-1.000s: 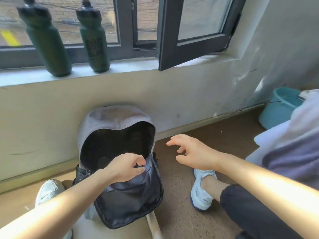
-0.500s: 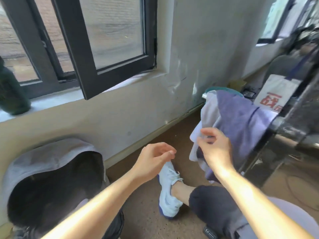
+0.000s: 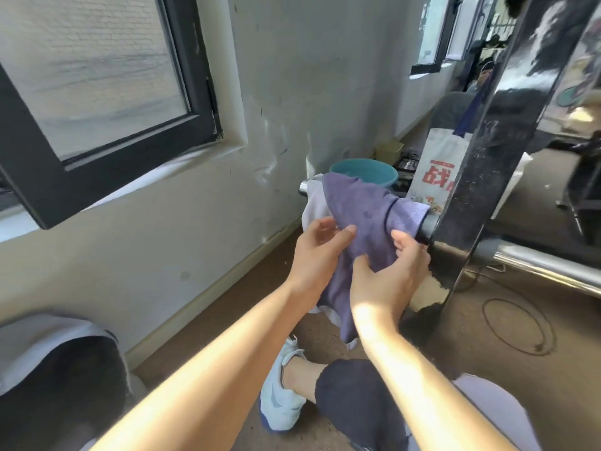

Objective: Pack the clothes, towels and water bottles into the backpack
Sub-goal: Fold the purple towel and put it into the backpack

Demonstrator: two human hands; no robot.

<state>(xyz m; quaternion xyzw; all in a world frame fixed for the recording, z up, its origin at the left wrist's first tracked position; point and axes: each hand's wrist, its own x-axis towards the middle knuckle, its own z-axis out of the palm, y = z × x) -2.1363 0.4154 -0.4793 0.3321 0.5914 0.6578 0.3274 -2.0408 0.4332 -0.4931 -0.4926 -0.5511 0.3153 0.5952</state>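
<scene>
Open grey backpack [image 3: 58, 369] low and well left of the rail [image 3: 546, 265], left hand [image 3: 320, 252] and right hand [image 3: 390, 271] at the rail, fingers of both grasping the purple towel [image 3: 364, 213] draped over it, white cloth [image 3: 313, 203] under the towel, teal bucket [image 3: 364, 170] just beyond the rail

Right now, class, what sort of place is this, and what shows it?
Likely a gym-like indoor room, though not certain: a black metal post carries a steel bar draped with a purple towel, and a teal bucket stands by the wall.

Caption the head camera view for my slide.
Left hand and right hand grip the purple towel draped over a metal bar.
</scene>
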